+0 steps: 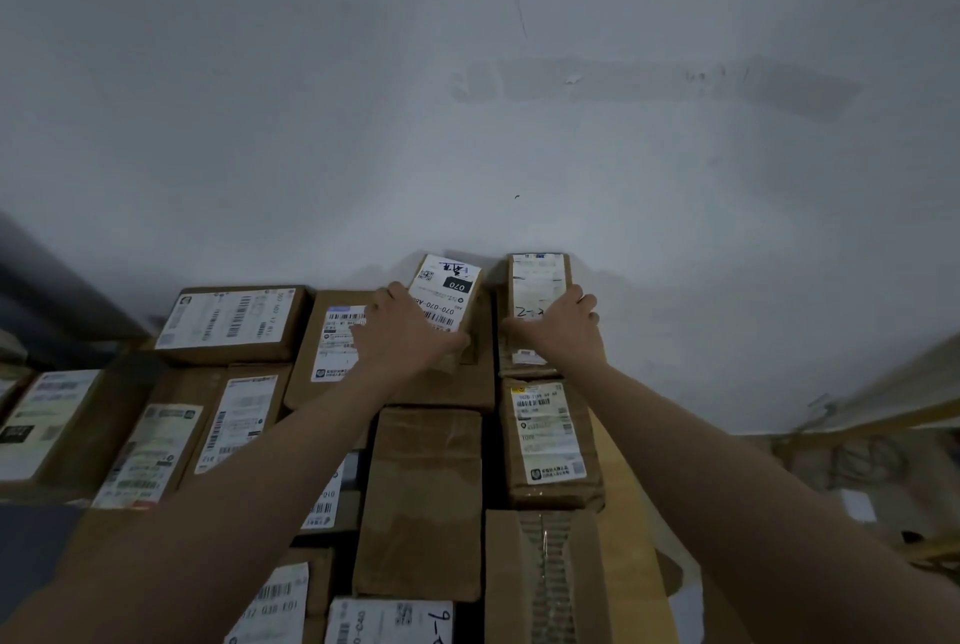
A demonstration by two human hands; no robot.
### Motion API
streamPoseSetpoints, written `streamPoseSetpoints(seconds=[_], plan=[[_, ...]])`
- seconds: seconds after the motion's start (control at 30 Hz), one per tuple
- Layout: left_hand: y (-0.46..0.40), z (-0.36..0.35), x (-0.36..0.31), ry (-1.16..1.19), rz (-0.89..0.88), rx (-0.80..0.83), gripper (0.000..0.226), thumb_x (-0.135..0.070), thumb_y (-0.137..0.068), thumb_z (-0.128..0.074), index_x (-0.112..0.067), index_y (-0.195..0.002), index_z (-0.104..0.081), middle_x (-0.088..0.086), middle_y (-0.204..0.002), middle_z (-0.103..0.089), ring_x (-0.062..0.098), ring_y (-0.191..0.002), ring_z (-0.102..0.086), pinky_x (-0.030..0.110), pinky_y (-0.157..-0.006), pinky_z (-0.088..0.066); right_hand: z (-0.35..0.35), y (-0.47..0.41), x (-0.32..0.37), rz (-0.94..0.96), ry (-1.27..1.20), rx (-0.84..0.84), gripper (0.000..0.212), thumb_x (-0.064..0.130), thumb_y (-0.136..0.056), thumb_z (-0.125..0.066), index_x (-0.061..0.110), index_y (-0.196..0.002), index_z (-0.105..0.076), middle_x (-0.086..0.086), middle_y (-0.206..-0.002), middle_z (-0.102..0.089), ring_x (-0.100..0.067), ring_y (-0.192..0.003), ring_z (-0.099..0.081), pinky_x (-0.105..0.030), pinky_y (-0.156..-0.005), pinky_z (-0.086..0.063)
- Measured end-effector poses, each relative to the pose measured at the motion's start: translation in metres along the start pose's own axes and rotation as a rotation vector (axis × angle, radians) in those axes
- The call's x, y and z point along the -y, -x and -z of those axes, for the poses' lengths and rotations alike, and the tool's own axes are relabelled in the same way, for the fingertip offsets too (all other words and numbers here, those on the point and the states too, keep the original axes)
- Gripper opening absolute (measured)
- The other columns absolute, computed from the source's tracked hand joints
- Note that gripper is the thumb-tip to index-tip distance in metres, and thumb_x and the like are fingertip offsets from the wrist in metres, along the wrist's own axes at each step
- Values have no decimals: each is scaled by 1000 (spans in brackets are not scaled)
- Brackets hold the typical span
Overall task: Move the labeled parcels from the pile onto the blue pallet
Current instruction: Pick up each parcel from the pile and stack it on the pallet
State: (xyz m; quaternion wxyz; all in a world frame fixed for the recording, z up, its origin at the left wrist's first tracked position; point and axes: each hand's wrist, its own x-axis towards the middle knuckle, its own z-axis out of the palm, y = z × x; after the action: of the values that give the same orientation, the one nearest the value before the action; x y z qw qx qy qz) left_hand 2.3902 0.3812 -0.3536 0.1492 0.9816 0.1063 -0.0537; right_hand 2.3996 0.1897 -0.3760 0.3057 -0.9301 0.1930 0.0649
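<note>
Both arms reach to the far row of brown cardboard parcels against the pale wall. The left hand (402,326) grasps a small tilted parcel (447,300), its white label printed with barcodes and "070". The right hand (563,331) grips a narrow parcel (537,290) bearing a long white label, at the far right end.

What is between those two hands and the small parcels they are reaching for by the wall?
Nothing visible. The left hand already rests on the 070 parcel, and the right hand on the narrow parcel beside it. The blue pallet is not in view.
</note>
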Motion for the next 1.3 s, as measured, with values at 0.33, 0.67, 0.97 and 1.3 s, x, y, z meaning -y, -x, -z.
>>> streamPoseSetpoints(seconds=[0.33, 0.67, 0.97, 1.3], plan=[[-6, -23, -37, 33, 69, -23, 121, -83, -51, -67, -5, -133, -27, 13, -130, -41, 32, -121, -44, 43, -92, -42, 1, 7, -6, 23, -3, -2, 109, 61, -70, -75, 4, -144, -20, -14, -138, -33, -34, -128, -37, -45, -96, -43], [-22, -49, -41, 118, 155, -50, 125, -89, -48, -62, -6, -135, -26, 12, -133, -40, 32, -124, -43, 49, -94, -43, 0, 5, -10, 100, -1, 0, 106, 62, -76, -71, -2, -143, -19, -16, -137, -32, -35, -128, -36, -40, -101, -39], [-15, -40, -37, 173, 160, -4, 131, -89, -50, -62, -3, -140, -23, 14, -138, -37, 33, -129, -39, 50, -99, -42, -1, 0, -14, 63, -79, 28, 127, 64, -72, -73, 10, -154, 9, -19, -148, -25, -39, -137, -30, -48, -102, -39], [26, 14, -24, -5, 31, 86, 123, -83, -52, -67, -7, -139, -26, 12, -138, -37, 32, -129, -40, 52, -98, -38, 51, 33, 1, 80, 130, 49, 95, 59, -75, -71, 12, -143, -26, -16, -138, -34, -37, -127, -38, -48, -95, -42]])
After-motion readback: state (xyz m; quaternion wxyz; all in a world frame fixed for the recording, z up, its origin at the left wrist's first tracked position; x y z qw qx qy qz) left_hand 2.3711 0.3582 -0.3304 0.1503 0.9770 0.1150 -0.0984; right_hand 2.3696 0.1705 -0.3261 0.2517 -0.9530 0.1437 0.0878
